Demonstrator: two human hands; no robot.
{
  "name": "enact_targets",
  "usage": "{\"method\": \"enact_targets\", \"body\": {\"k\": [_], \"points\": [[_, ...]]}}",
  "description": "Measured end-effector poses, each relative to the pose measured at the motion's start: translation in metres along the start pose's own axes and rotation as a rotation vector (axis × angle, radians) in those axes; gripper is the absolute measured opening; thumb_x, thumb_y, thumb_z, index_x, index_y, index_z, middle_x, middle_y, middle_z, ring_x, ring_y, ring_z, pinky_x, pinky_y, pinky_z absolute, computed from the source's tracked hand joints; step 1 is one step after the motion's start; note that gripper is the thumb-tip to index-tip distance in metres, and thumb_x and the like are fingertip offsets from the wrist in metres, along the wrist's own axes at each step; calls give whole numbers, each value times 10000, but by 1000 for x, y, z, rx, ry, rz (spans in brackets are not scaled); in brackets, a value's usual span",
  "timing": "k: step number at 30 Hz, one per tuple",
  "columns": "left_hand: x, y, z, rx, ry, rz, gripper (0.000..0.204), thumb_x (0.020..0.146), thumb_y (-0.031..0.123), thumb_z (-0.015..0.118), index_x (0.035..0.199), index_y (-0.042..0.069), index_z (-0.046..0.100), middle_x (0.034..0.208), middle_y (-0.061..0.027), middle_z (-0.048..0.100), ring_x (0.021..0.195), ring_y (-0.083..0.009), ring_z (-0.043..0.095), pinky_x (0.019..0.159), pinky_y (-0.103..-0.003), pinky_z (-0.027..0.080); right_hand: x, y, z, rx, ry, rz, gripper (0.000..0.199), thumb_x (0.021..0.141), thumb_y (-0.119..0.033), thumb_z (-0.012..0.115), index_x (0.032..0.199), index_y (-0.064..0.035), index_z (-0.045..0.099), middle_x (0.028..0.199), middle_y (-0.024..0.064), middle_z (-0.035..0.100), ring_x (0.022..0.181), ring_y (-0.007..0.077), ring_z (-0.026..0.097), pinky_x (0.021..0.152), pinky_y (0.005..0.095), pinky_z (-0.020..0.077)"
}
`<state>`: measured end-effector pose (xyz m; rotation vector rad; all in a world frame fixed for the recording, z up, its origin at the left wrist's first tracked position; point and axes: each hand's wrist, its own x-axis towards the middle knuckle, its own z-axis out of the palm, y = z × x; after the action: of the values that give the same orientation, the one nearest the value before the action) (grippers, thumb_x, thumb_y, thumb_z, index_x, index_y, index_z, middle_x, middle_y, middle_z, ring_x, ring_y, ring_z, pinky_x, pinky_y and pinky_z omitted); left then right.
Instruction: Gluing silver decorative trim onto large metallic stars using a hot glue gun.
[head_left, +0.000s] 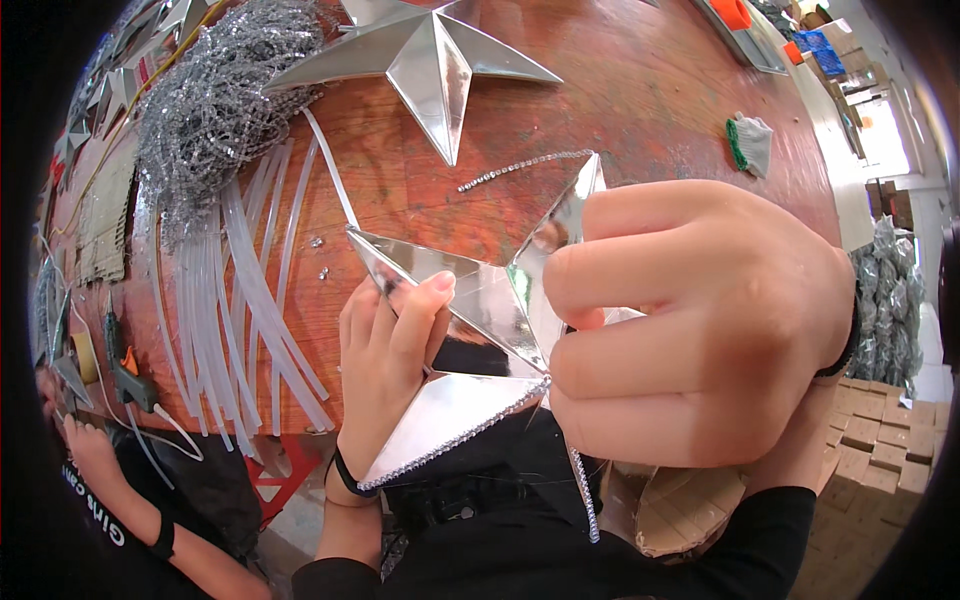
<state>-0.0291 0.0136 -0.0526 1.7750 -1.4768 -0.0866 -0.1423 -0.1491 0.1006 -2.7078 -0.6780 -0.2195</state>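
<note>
At the table (650, 110) | left hand (385, 360) pinching silver star (485, 305), thumb uppermost | right hand (700, 320) curled, knuckles up, grip unclear

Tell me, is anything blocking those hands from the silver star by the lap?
Nothing visible is: the left hand grips the silver star, thumb on its face. The right hand is close over it, hiding part, so its exact contact can't be seen.

White knitted glove with green cuff (752, 146): far right
Brown cardboard boxes (880, 450): stacked, near right
Flat cardboard piece (106, 220): left
</note>
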Motion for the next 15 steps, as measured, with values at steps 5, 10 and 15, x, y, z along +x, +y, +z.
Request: {"method": "enact_targets", "body": {"k": [5,10,15], "points": [[-1,3,-3,-16,-33,-46,478,726,-30,678,1160,97,523,928,-84,577,939,-293,537,847,-422,406,4,-4,7,9,144,62,267,335,-177,418,545,-22,477,577,24,378,532,171,420,415,264,304],[-1,4,0,-41,24,-11,481,719,-38,663,1159,88,514,926,-98,574,933,-298,536,855,-430,397,7,-1,-4,57,-48,75,250,339,-169,466,546,-31,486,584,19,395,536,175,432,426,267,320],[-5,-13,8,-51,33,50,482,713,-42,660,1153,85,511,925,-101,573,932,-301,536,857,-431,393,9,6,0,32,-31,98,233,350,-167,501,550,-50,489,610,10,410,534,176,434,431,273,329]]}}
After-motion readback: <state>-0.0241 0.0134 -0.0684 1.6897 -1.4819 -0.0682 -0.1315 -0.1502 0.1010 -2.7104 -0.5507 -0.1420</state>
